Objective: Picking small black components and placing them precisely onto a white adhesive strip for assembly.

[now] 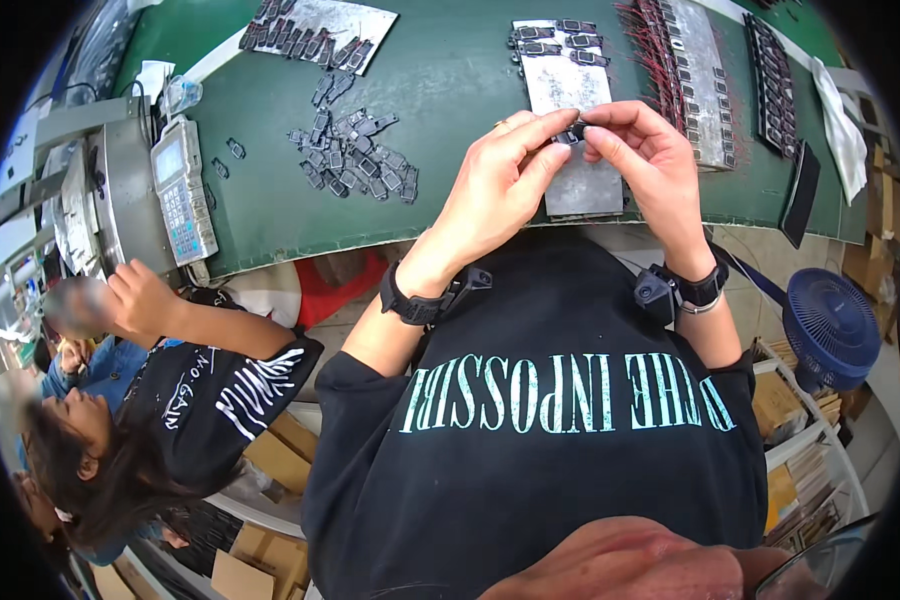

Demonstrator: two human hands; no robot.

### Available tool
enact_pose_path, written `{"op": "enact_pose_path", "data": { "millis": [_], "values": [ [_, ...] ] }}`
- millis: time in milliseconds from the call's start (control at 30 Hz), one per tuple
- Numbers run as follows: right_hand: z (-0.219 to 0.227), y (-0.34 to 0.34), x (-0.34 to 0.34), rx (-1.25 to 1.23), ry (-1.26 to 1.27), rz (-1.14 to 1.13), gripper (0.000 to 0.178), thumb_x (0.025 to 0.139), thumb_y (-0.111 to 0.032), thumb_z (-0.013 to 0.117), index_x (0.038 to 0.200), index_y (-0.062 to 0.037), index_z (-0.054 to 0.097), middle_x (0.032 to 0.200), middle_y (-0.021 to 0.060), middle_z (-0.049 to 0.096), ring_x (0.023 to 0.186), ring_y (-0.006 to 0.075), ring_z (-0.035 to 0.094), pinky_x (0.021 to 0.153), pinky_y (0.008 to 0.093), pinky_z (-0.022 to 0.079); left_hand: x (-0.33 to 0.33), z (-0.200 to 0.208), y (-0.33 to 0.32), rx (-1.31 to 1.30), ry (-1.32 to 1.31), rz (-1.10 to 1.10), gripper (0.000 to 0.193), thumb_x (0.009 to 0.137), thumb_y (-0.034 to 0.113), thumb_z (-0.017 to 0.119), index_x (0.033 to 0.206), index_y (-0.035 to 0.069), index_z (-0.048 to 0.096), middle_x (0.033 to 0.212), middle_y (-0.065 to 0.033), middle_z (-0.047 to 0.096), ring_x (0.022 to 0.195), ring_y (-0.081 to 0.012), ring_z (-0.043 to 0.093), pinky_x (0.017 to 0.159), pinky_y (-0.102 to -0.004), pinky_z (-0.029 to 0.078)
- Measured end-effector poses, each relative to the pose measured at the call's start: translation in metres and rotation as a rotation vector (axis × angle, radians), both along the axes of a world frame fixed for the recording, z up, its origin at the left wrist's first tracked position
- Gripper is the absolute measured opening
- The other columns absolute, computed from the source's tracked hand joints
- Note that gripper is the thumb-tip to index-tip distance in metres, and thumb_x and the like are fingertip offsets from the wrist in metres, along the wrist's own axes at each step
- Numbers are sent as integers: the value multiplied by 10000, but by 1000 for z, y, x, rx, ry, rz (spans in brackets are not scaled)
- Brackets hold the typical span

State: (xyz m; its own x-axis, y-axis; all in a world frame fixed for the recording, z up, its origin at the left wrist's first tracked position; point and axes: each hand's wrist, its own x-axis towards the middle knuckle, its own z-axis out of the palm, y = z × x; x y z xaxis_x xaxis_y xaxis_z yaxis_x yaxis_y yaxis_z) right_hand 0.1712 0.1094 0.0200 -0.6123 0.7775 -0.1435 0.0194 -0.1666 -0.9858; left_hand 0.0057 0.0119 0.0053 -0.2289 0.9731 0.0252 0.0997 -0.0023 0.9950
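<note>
Over a bare metal plate (585, 190), my left hand (492, 182) and my right hand (654, 152) meet at the fingertips. Both are closed in a pinch on a small black plastic part (570, 134), mostly covered by the fingers. Several similar black parts (582, 42) lie in rows on the far end of that plate. Left of my left hand, a loose pile of small black framed parts (360, 158) is spread on the green table mat (280, 215).
A second plate (370, 22) with black parts lies far left. Right of my hands are a metal strip (705, 90) with red wires, a black tray (770, 85) and a white cloth (838, 130). A keypad device (182, 190) stands left; a co-worker's hand (142, 298) is nearby. A blue fan (832, 325) stands right.
</note>
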Motion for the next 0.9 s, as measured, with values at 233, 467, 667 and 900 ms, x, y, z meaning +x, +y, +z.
{"op": "enact_pose_path", "data": {
  "millis": [233,467,667,900],
  "values": [
    [7,-1,0,145,-88,13,157,935,-38,661,1086,4,662,989,21,667,854,76,613,775,227,497,4,0,-1,-116,-192,18,324,958,25,623,1277,-35,618,1114,-108,704,1009,-127,669,897,-247,534],
    [1,6,3,183,-160,106,108,926,-56,680,1022,-8,664,1042,9,641,887,68,601,752,219,493,1,1,-3,-147,-185,14,303,952,29,636,1248,-36,635,1090,-99,718,983,-122,675,886,-246,541],
    [-5,13,6,-82,-81,177,157,920,-86,690,1055,-21,644,1001,9,648,909,82,624,770,235,522,0,0,-4,-96,-83,24,256,913,54,673,1161,-8,682,983,-129,755,905,-137,719,800,-268,571],
    [1,23,6,-245,-73,316,197,931,-55,659,1103,-24,568,1013,17,608,926,88,599,812,260,534,2,4,-4,-95,-49,10,237,909,50,674,1136,-13,685,959,-127,756,884,-133,720,785,-267,571]
  ]
}}
